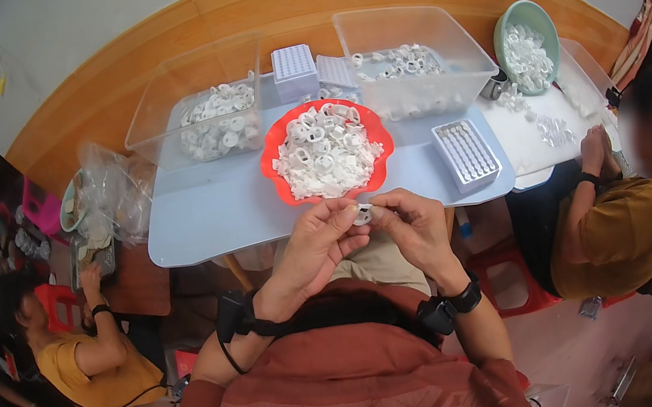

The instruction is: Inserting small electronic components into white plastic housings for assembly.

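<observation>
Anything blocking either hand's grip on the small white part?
Nothing visible: the left hand and right hand both pinch the small white part directly. The red bowl lies beyond them, not between.

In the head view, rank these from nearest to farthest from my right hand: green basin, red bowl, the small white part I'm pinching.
Nearest to your right hand first:
1. Small white part: at its fingertips.
2. Red bowl: ahead, slightly left.
3. Green basin: far back, right.
</observation>
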{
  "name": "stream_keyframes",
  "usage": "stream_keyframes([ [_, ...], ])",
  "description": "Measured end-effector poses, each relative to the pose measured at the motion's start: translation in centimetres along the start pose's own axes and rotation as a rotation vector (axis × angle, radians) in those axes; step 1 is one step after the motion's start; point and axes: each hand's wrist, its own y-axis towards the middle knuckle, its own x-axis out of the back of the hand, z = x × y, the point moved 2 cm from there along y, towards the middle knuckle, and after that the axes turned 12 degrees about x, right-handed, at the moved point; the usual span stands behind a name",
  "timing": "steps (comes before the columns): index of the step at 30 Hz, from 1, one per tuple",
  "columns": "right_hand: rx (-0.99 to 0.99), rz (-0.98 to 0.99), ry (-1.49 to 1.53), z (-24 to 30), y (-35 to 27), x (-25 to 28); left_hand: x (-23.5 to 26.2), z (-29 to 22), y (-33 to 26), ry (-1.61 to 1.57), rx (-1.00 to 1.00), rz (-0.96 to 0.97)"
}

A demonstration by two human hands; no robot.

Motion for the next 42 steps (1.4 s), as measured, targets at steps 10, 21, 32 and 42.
stream_keyframes([
  [10, -0.057, -0.025, 0.064, 0.0, -1.2, 1.2, -1.3, 1.0, 0.1, -0.048, 0.081, 0.034],
  [21, 0.054, 0.012, -0.005, 1.3, -1.4, 3.2, -2.8, 1.5, 0.2, 0.019, 0.102, 0.021],
  [32, 0.057, 0.075, 0.025, 0.5, -2.2, 3.5, -2.9, 2.0, 0.0, 0.043, 0.145, 0.031],
  [42, -0.060, -0.033, 0.150, -0.1, -2.5, 3.4, -3.2, 1.9, 0.1, 0.045, 0.166, 0.018],
])
